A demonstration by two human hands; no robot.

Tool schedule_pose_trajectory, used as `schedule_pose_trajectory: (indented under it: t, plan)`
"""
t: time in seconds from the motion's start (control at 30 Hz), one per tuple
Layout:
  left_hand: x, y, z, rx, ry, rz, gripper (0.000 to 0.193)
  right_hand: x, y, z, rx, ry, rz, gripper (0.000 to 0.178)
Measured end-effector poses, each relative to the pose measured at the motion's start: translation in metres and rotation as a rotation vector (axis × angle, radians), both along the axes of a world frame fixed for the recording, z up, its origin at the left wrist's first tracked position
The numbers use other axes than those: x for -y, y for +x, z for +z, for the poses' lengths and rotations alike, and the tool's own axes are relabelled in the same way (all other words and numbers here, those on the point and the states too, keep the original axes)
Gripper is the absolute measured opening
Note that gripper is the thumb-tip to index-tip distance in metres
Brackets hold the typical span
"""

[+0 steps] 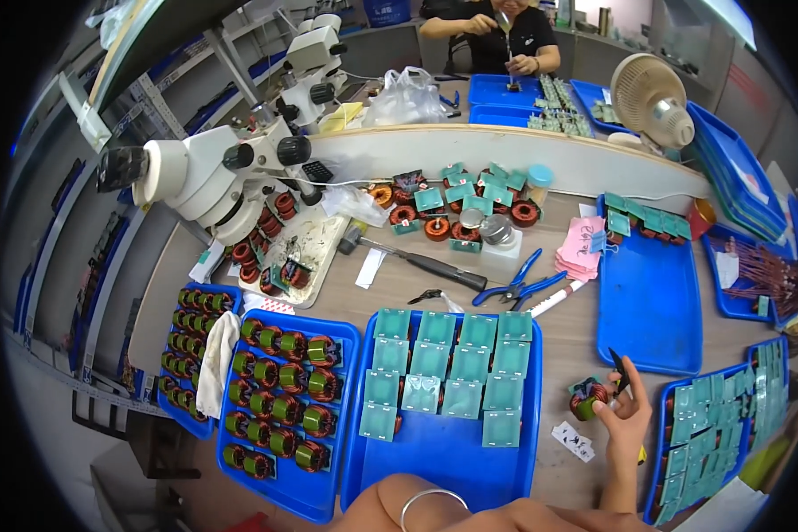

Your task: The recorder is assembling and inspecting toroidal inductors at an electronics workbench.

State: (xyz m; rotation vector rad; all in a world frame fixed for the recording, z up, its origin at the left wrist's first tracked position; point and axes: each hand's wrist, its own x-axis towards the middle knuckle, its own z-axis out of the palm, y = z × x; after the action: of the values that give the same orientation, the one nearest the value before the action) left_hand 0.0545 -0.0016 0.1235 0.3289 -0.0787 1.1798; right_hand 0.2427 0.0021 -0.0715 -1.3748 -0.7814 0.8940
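My right hand (625,421) is closed, thumb and fingers, on a copper-wound ring coil (585,403) with a green band and a small green board. A slim, black, pointed tool (620,371) rises between its fingers; I cannot make out its kind. A bare wrist with a silver bangle (430,498), apparently my left, crosses the lower edge; its fingers do not show. Beyond it, a blue tray (443,461) carries rows of green boards (430,359). A small white paper (574,441) with dark bits lies beside the held coil.
Left are coil-filled trays (350,426), a white cloth (219,365) and a microscope (199,173). Blue-handled pliers (516,288), a hammer (434,266) and loose coils (436,229) lie farther back. Right are more trays (649,350). A person (505,40) works beyond the divider near a fan (647,97).
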Motion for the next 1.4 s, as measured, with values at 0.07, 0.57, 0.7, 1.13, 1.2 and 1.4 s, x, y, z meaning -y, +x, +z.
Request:
schedule_pose_trajectory:
  t: [0.07,0.57,0.7,1.13,1.2,1.4]
  plan:
    - [-0.008,0.001,0.003,-0.010,-0.037,-0.009,0.024,0.000,0.001,0.000,0.037,-0.015,0.006,0.074]
    - [-0.035,-0.004,0.003,-0.009,0.253,-0.330,0.051,0.002,-0.003,-0.001,0.083,0.044,-0.026,0.073]
    - [-0.029,-0.004,0.000,0.085,0.274,-0.344,0.049,0.000,-0.001,-0.004,0.083,0.036,-0.028,0.072]
    - [-0.006,-0.032,-0.027,0.156,0.379,0.200,0.020,0.004,0.003,-0.007,0.049,0.021,-0.024,0.071]
    - [-0.008,-0.030,-0.038,0.143,0.371,0.218,0.018,0.000,0.002,-0.004,0.061,0.032,-0.029,0.072]
    - [-0.013,-0.033,-0.042,0.082,0.372,0.277,0.015,0.000,0.002,0.002,0.077,0.037,-0.034,0.073]
